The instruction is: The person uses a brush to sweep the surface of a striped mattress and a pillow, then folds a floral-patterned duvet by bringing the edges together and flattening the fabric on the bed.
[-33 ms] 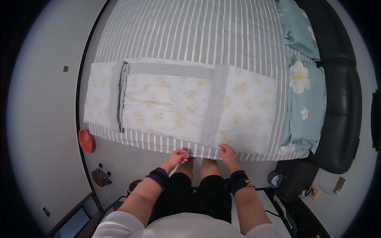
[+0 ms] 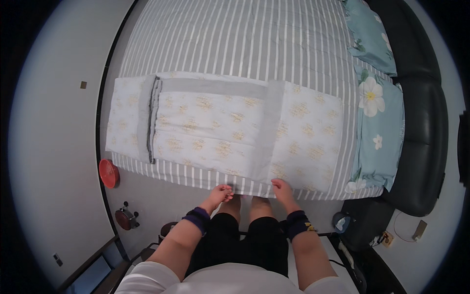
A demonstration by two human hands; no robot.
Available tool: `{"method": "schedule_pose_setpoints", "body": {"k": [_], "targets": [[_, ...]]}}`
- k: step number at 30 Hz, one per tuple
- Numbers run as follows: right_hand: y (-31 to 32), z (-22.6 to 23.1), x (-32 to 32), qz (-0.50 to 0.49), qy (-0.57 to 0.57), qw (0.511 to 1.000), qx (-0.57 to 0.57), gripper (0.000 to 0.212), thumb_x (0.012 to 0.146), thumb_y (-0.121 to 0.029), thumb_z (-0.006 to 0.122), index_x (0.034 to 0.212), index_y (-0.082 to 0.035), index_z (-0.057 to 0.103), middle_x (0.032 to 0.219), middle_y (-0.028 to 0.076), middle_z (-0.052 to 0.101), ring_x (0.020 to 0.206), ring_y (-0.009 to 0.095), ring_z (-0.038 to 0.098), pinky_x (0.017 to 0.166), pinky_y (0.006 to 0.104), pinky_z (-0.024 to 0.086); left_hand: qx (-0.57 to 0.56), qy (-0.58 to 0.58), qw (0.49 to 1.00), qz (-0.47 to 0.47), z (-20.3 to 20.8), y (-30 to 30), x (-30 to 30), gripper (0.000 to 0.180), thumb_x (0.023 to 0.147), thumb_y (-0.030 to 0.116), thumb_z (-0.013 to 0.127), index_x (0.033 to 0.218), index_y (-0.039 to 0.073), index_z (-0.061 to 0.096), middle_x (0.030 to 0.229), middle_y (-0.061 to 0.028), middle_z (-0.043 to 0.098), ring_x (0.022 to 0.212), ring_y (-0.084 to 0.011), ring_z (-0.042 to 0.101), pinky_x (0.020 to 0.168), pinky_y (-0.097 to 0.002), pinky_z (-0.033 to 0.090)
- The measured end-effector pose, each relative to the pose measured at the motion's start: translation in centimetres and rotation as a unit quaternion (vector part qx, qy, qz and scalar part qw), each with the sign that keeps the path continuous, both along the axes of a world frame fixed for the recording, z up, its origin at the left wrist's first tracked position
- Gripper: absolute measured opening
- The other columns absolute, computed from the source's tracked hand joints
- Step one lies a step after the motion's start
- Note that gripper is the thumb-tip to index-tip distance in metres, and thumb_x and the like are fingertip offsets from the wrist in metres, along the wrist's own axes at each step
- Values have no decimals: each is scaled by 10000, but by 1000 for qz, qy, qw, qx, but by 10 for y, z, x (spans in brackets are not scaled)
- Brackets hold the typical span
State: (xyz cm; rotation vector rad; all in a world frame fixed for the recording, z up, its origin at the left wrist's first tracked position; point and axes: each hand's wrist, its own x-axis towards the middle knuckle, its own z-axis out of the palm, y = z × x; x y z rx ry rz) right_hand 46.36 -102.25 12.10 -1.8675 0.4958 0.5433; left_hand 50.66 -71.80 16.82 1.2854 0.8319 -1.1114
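Bed (image 2: 245,39): grey sheet w/ white stripes, fills upper centre. Two pillows (image 2: 379,122), light blue w/ flower print, at right end against black headboard (image 2: 426,122). Folded quilt (image 2: 220,132): white w/ yellow flower print, grey bands, lies flat across bed along near edge. Left hand (image 2: 221,192) and right hand (image 2: 282,187): both at near edge of bed, fingers curled at hem below quilt; exact pinch cannot be told. Red round item (image 2: 108,173) on floor, left of bed corner.

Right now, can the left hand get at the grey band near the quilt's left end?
Probably not without stepping sideways: the left hand rests at the quilt's near edge mid-bed, with the grey band far off to its left.
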Motion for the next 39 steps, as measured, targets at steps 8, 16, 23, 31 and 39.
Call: {"method": "schedule_pose_setpoints", "body": {"k": [8,16,23,31,39], "targets": [[2,25,24,113,42,993,-7,264,796,-77,542,1049,-39,606,898,101,664,813,178,634,729,286,490,44,-71,987,135,4,62,40,301,818,111,624,1080,37,495,847,-97,642,623,-138,605,533,-255,497],[123,52,67,245,89,965,15,238,790,-88,528,1000,-56,635,838,75,678,742,176,632,666,300,491,97,-79,959,255,-6,204,50,384,801,79,611,1146,47,446,899,-103,631,716,-161,629,578,-269,510],[323,36,121,244,94,962,73,233,794,-198,639,995,-79,630,772,64,639,706,162,598,667,297,477,157,-121,928,317,-45,353,51,654,752,105,674,1277,-14,303,846,-63,569,576,-138,499,494,-262,407],[530,-17,224,172,29,980,94,591,761,-306,720,1222,-30,474,973,107,604,807,151,572,749,283,475,171,-82,926,326,-54,459,81,791,747,278,711,1349,59,247,1182,-104,490,1064,-196,470,858,-376,391],[601,-44,316,45,-33,998,4,947,726,-394,698,1323,139,191,1168,240,509,957,289,561,841,305,454,1,1,935,356,-52,462,137,602,789,221,676,1283,92,356,1146,-57,505,987,-167,513,773,-340,448]]}}
